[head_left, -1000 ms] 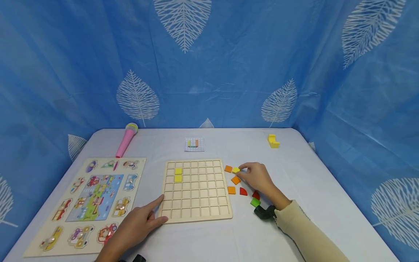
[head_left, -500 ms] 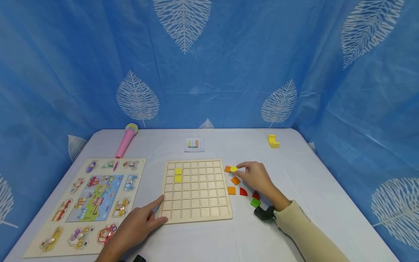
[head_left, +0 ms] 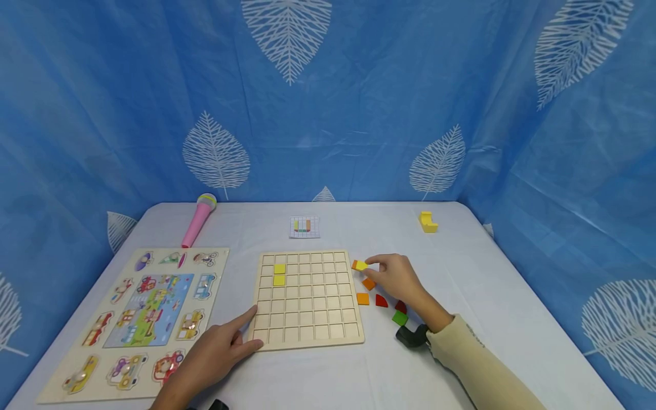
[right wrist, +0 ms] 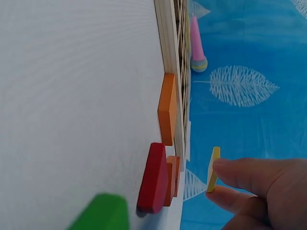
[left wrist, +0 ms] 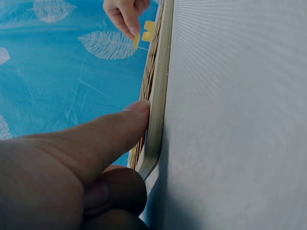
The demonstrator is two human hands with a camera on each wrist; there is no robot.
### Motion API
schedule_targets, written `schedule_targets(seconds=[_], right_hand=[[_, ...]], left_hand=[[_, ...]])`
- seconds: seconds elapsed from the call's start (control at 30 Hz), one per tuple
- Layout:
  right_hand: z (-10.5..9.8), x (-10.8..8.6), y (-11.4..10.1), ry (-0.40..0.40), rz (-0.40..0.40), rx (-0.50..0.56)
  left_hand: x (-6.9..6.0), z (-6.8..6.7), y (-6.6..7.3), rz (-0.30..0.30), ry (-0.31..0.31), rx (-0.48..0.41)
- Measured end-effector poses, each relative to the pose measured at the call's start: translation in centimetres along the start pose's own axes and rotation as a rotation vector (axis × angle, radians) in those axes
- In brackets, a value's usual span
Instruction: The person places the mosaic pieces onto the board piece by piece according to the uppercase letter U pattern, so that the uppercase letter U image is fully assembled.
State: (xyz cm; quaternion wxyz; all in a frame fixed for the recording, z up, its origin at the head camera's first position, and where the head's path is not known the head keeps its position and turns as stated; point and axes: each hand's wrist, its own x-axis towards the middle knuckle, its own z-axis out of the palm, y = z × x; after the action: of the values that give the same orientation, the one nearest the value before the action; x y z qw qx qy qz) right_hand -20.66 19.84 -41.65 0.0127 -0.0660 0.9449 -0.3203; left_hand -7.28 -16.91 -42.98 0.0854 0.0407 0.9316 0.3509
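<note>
My right hand [head_left: 397,278] pinches a thin yellow square tile [head_left: 361,265] between thumb and fingertips, beside the board's upper right edge. In the right wrist view that tile [right wrist: 214,167] is lifted clear of the table. A wooden grid board [head_left: 307,303] lies flat at the centre, with two yellow tiles [head_left: 279,274] set in one of its columns. At its left edge rests my left hand [head_left: 217,348], index finger extended and thumb touching the near corner; the left wrist view has the thumb [left wrist: 136,108] against the board's side.
Right of the board lie loose orange tiles [head_left: 363,299], red quarter-round pieces [head_left: 381,300] and a green tile [head_left: 400,318]. Behind it is a small pattern card [head_left: 304,226]. A vehicle puzzle board [head_left: 212,296], pink toy microphone [head_left: 199,221] and yellow block [head_left: 427,222] stand around.
The right hand has lifted the yellow tile from among the loose pieces and shifted it slightly left, over the upper orange tile. The left hand and board have stayed put.
</note>
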Motion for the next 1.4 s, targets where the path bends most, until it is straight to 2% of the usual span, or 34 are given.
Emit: schedule_targets(seconds=[0.77,1.1,1.4], right_hand=[[1.2,0.0,-2.9,-0.030,-0.092,0.048],[2.4,0.0,-3.7,-0.035,-0.206,0.035],[3.4,-0.2,-4.9,-0.087,-0.253,0.064]], left_hand=[[0.0,0.0,0.1,-0.006,0.000,0.001],[-0.1,0.1,-0.1,-0.014,-0.007,-0.003],[0.0,-0.1,0.1,0.002,-0.005,-0.002]])
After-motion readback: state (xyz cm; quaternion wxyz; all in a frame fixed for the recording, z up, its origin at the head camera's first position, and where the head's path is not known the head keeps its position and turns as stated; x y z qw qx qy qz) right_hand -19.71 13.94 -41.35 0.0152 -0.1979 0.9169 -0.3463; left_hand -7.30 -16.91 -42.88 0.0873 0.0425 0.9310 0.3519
